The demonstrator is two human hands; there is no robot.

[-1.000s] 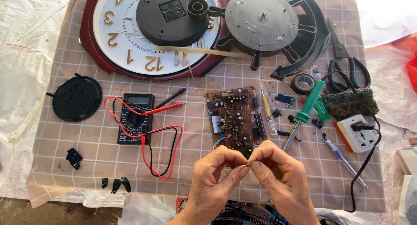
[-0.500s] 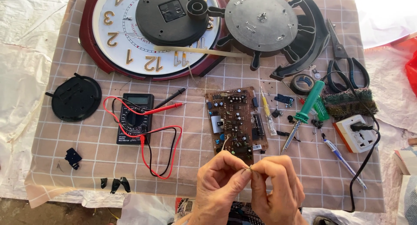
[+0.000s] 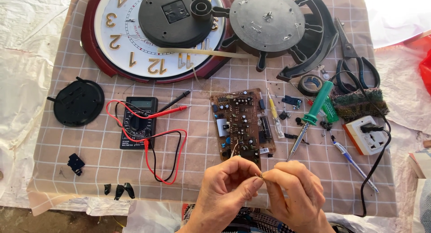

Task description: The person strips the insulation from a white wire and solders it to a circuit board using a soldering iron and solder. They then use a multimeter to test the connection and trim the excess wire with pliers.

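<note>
Surface: checked brown cloth [image 3: 188, 138] over a table.
Left hand [image 3: 226, 188]: fingertips pinched on a tiny metal part [image 3: 260, 175].
Right hand [image 3: 294, 190]: pinching the same part, fingertips touching the left's.
Part's place: just below the brown circuit board [image 3: 241, 124].
Label: small white sticker at the board's lower right corner.
Left of the board: black multimeter [image 3: 138, 122].

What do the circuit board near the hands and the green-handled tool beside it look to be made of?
Circuit board: brown, matt laminate, probably phenolic, studded with small dark and metallic parts.
Green-handled tool: glossy green handle, likely plastic; slim grey shaft with a dull shine, apparently metal.
</note>
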